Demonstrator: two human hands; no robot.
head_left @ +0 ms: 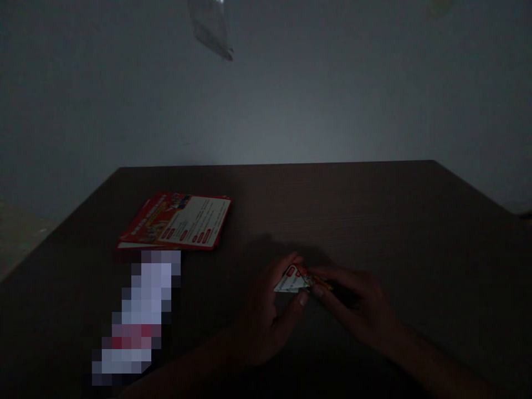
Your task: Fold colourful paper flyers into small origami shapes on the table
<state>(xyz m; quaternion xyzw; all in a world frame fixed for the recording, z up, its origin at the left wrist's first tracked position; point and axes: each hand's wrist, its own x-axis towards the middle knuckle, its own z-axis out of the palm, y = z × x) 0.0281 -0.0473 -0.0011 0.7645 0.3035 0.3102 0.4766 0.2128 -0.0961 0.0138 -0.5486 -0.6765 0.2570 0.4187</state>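
The folded paper piece (286, 281) sits between the two hands near the close edge of the counter (344, 210), a white, red-marked corner pointing toward nine o'clock and a more colourful end toward three. It looks made of several layers, though the dim light hides how they lie.

At four o'clock from it is the right hand (366, 313), its thumb and forefinger clamped on the colourful end. At eight o'clock the left hand (264, 316) curves around the white corner, thumb and forefinger apart on its near and far sides; whether they press on the paper I cannot tell.

The step in hand appears to be shaping or steadying a fold, with the right pinch doing the holding. The next move would seem to call for keeping that pinch firm, so the layers do not spring open, while the left fingers line up the edges.

Farther out, at ten o'clock, lies a stack of printed sheets (195, 221), red and white, its edges slightly fanned. Between eight and nine o'clock a pixelated patch (143, 310) masks something bright. Beyond the counter, toward eleven o'clock, a pale object (210, 27) shows against the grey wall (332, 83).
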